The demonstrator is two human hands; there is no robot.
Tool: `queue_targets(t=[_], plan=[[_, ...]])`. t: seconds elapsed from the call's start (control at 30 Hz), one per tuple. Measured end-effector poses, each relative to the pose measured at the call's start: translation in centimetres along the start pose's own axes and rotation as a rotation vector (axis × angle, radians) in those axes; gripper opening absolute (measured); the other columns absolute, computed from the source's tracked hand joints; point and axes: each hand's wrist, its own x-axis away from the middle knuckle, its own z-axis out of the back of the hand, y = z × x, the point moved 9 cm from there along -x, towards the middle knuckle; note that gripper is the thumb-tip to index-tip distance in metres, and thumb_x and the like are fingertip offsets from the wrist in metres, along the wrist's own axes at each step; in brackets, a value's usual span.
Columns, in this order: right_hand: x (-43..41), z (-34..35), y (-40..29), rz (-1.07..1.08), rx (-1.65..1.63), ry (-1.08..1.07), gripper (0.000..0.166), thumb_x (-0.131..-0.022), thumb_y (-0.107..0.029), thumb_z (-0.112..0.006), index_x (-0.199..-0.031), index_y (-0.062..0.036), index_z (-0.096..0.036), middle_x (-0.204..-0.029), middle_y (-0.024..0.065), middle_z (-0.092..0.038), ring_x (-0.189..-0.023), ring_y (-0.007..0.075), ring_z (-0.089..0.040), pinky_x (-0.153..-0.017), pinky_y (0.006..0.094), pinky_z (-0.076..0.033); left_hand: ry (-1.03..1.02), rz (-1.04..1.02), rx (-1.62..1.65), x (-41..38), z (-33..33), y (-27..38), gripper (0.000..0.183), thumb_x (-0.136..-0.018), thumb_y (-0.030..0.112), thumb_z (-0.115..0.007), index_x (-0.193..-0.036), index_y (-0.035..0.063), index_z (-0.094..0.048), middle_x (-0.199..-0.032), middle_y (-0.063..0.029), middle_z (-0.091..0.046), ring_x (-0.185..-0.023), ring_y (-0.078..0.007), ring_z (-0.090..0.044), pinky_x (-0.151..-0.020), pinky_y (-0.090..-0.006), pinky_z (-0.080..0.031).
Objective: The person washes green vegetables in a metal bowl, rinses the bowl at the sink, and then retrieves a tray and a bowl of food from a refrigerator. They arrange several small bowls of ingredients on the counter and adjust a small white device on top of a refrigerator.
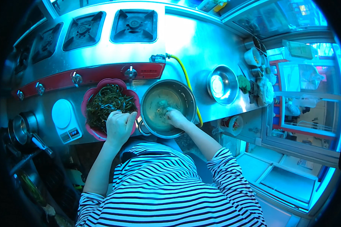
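Note:
My left hand (pixel 120 126) is curled with its thumb raised, over the near right side of a pink scalloped basin (pixel 90 93). Dark green strips that look like shredded seaweed (pixel 109 99) fill that basin; none shows in the hand. My right hand (pixel 174 117) reaches into a large metal pot (pixel 193 109) of cloudy liquid (pixel 153 102). Its fingertips are at or under the surface, where small dark bits and a pale patch show around them. Whether those fingers hold anything is hidden. Basin and pot stand side by side on the metal counter's near edge.
A white kitchen scale (pixel 63 115) stands left of the basin, with metal pans (pixel 20 129) beyond. Gas burners (pixel 134 24) and a red knob panel (pixel 102 74) lie behind. A yellow hose (pixel 184 69) runs past the pot. Farther right is a shiny metal bowl (pixel 223 85).

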Motion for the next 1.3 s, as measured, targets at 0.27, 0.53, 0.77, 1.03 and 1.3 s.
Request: queue_targets(t=[0.27, 0.53, 0.77, 1.03, 1.3], plan=[[-0.3, -4.5, -1.4, -0.082, -0.483, -0.259, 0.010, -0.063, -0.009, -0.065, -0.068, -0.0017, -0.060, -0.077, 0.0094, -0.062, -0.069, 0.0184, -0.059, -0.065, 0.0297, -0.045, 0.022, -0.007, -0.010, 0.1, 0.0, 0.0, 0.033, -0.084, 0.020, -0.048, -0.056, 0.0039, -0.054, -0.053, -0.0101, -0.052, -0.055, -0.0281, -0.052, -0.062, -0.0354, -0.041], [1.7, -5.3, -3.3, -0.402, -1.545, -0.476, 0.019, -0.078, -0.001, -0.058, -0.096, -0.0011, -0.054, -0.089, 0.0090, -0.060, -0.079, 0.0156, -0.059, -0.071, 0.0255, -0.048, 0.013, -0.012, 0.020, -0.3, -1.0, -0.1, 0.033, -0.083, 0.019, -0.049, -0.054, 0.0043, -0.052, -0.051, -0.0097, -0.050, -0.053, -0.0275, -0.051, -0.058, -0.0360, -0.040], [1.5, -0.9, -6.4, -0.387, -1.983, -0.379, 0.026, -0.087, -0.010, -0.046, -0.109, 0.0034, -0.048, -0.105, 0.0143, -0.054, -0.098, 0.0206, -0.053, -0.087, 0.0301, -0.044, -0.104, 0.004, 0.030, -1.3, -3.1, 1.3, 0.025, -0.078, 0.020, -0.057, -0.060, 0.0049, -0.049, -0.054, -0.0091, -0.047, -0.053, -0.0259, -0.051, -0.052, -0.0348, -0.038], [1.2, 5.0, -8.5, -0.165, -2.236, -0.047, 0.040, -0.091, -0.021, -0.036, -0.121, 0.0054, -0.036, -0.113, 0.0159, -0.047, -0.107, 0.0241, -0.046, -0.091, 0.0341, -0.037, -0.112, -0.084, 0.060, -2.3, -5.6, 4.2, 0.028, -0.066, 0.017, -0.068, -0.089, 0.0075, -0.054, -0.078, -0.0059, -0.050, -0.073, -0.0212, -0.054, -0.059, -0.0301, -0.045], [2.2, 5.7, -7.3, -0.185, -2.343, -0.043, 0.051, -0.091, -0.035, -0.034, -0.126, 0.0011, -0.025, -0.111, 0.0149, -0.046, -0.070, 0.0120, -0.043, -0.084, 0.0317, -0.038, -0.277, -0.260, 0.052, -3.6, -8.4, 5.4, 0.013, -0.068, 0.010, -0.064, -0.078, 0.0082, -0.056, -0.078, -0.0053, -0.049, -0.073, -0.0199, -0.053, -0.059, -0.0297, -0.046]])
